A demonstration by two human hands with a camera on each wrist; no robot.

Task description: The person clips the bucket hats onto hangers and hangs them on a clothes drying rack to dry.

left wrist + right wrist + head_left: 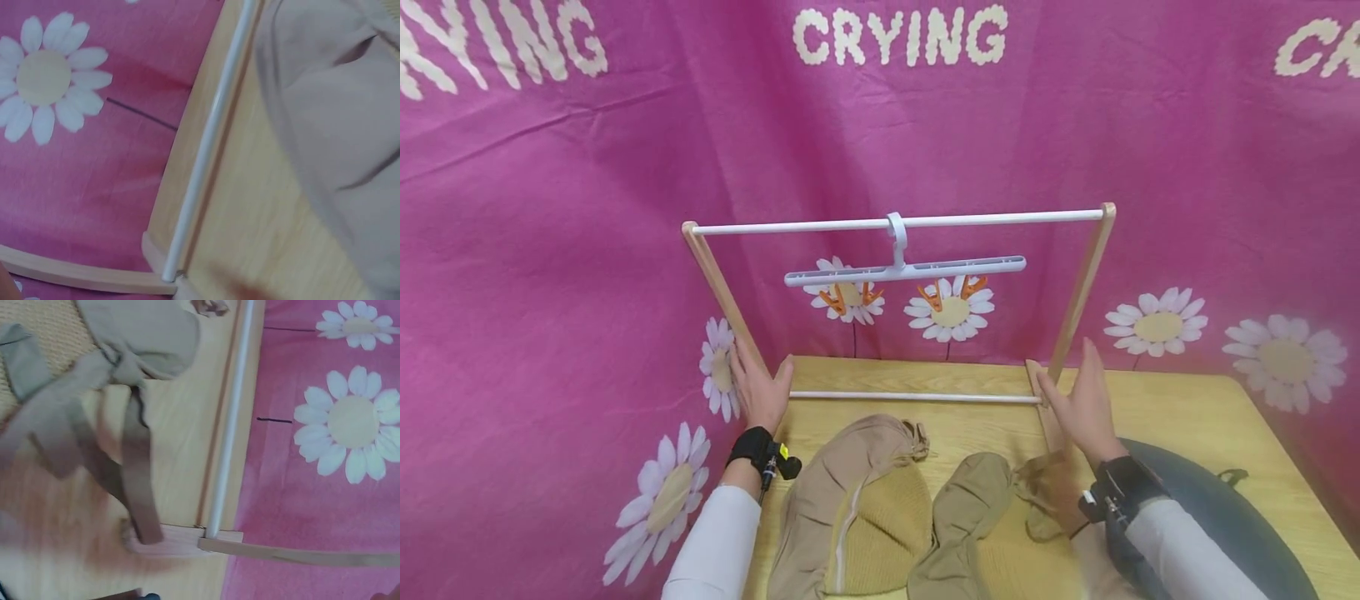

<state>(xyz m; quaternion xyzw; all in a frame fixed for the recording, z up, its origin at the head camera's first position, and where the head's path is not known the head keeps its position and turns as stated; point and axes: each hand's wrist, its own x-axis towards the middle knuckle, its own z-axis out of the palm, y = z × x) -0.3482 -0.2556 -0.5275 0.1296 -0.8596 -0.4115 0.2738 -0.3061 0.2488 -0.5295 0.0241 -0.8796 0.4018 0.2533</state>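
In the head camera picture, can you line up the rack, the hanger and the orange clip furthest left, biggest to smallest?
1. Rack: looks largest
2. Hanger: long but thin, inside the rack's frame
3. Orange clip: looks smallest

Near edge of the surface [1210,404] is cropped out, and the tan fabric thing [827,483] and dark round thing [1240,521] get chopped too. The left hand [762,390] hides the rack [1000,218]'s lower left; straps [140,481] look kinda blurry on the right wrist cam.
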